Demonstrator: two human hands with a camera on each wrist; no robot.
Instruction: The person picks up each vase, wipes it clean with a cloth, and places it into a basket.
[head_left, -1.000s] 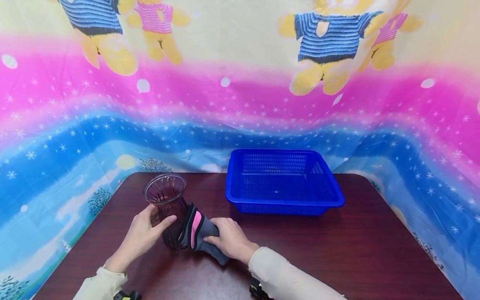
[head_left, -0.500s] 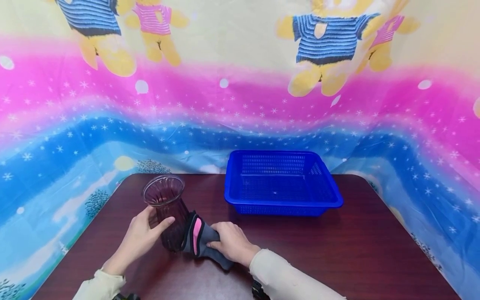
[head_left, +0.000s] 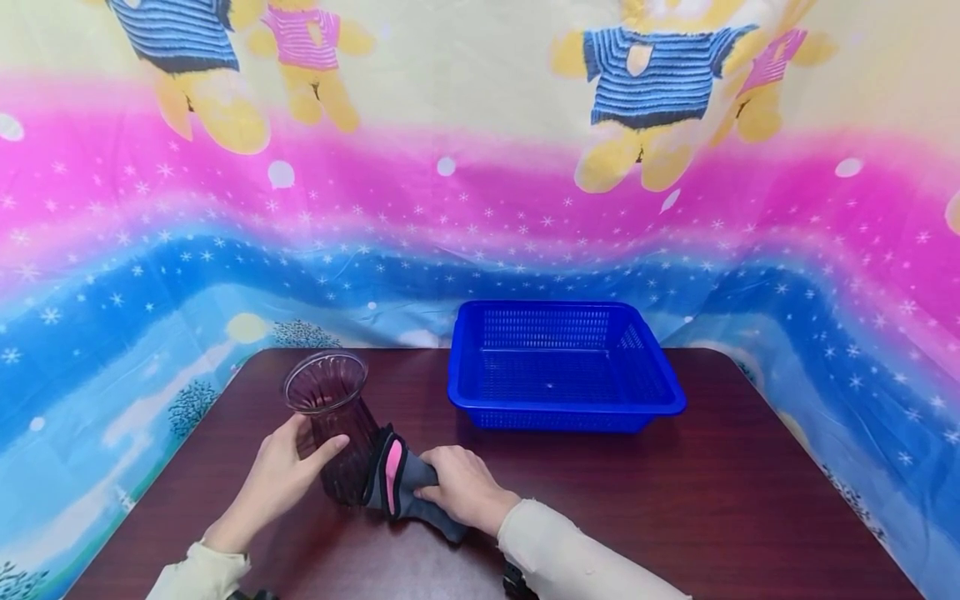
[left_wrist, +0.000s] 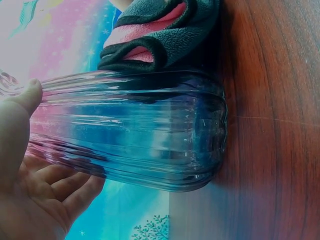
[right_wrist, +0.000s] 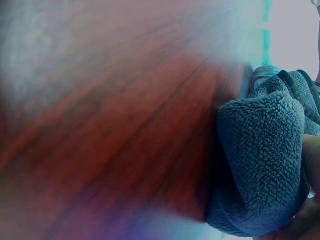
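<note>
A purple-tinted, ribbed glass vase (head_left: pixel 347 450) with a flared rim is at the left of the table, its base at the tabletop. My left hand (head_left: pixel 279 471) holds it from the left, thumb on the near side and fingers behind; the left wrist view shows the thumb and fingers on either side of the glass vase (left_wrist: pixel 140 125). In my right hand (head_left: pixel 467 490) is a folded grey cloth (head_left: pixel 420 490) with a pink layer and black edging. This cloth touches the vase's lower right side. The right wrist view shows the fleecy cloth (right_wrist: pixel 262 160) bunched in the hand.
Behind and to the right, a blue perforated plastic basket (head_left: pixel 566 408) sits on the dark red-brown wooden table (head_left: pixel 720 500). A printed curtain (head_left: pixel 480 208) hangs along the table's back and sides.
The cloth and my right hand have slid slightly down the vase's side, toward me. My left hand keeps its hold and the vase stays in almost the same place.
</note>
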